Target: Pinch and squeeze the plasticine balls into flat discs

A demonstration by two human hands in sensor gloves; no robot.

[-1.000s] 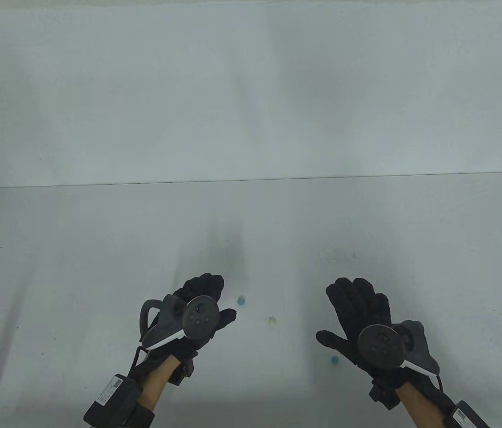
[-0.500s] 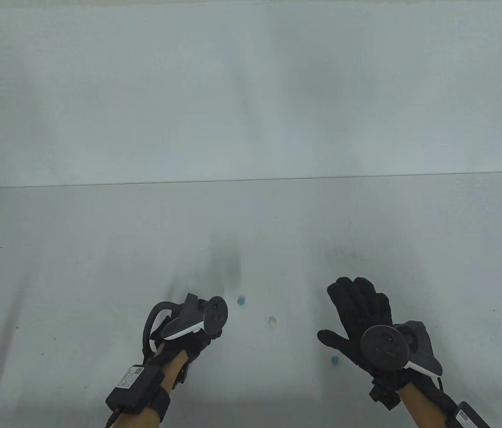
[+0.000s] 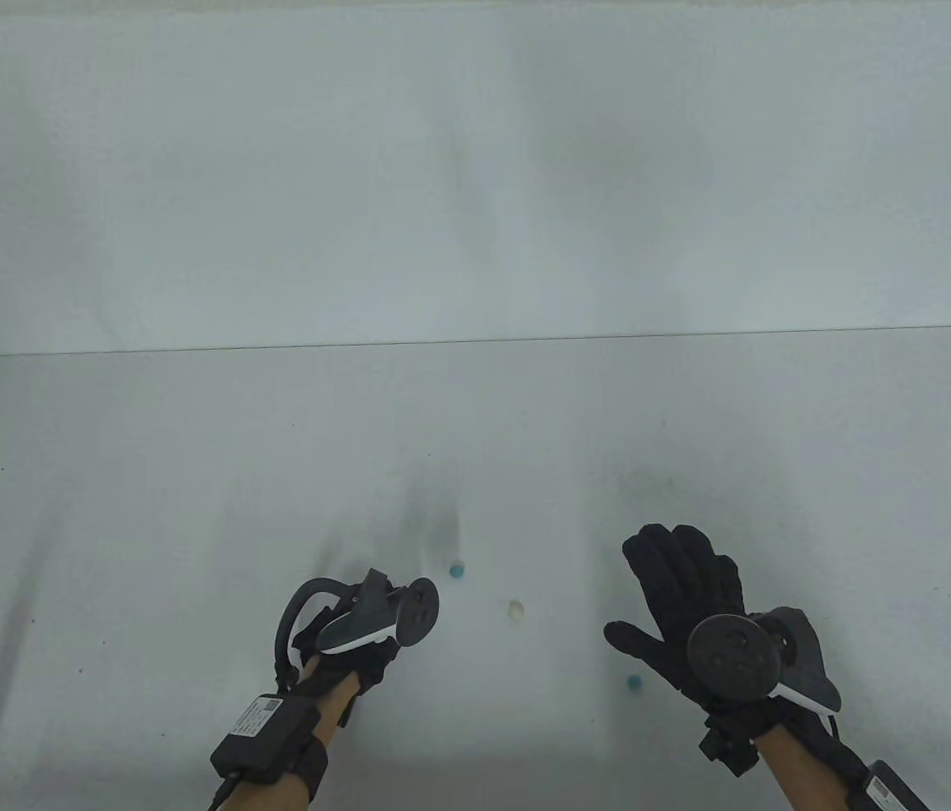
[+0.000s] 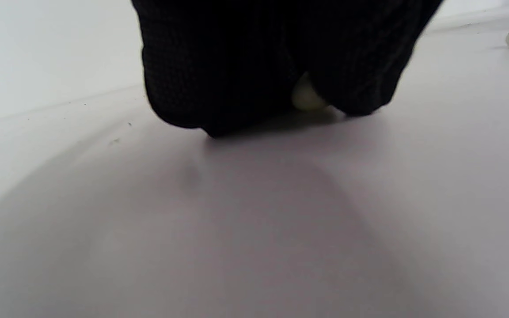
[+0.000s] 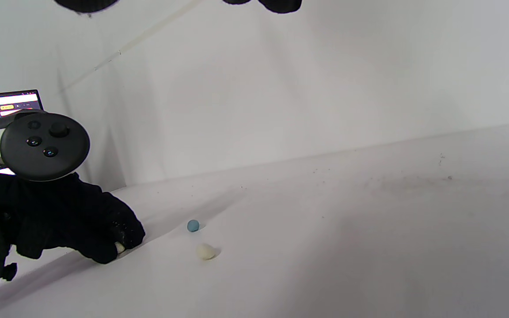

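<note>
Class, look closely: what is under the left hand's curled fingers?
A pale plasticine ball peeks out beneath the left hand, pinched against the table; most of it is covered.

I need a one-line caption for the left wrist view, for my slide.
Gloved left hand pinching a pale plasticine ball against the white table.

White table point(image 3: 188, 473), white wall point(image 3: 475, 169) behind

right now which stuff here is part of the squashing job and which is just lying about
Job:
- left hand pinching a pale ball
- right hand, spread
- blue ball
- cream ball
- second blue ball

Lying about:
- screen
- table
</note>
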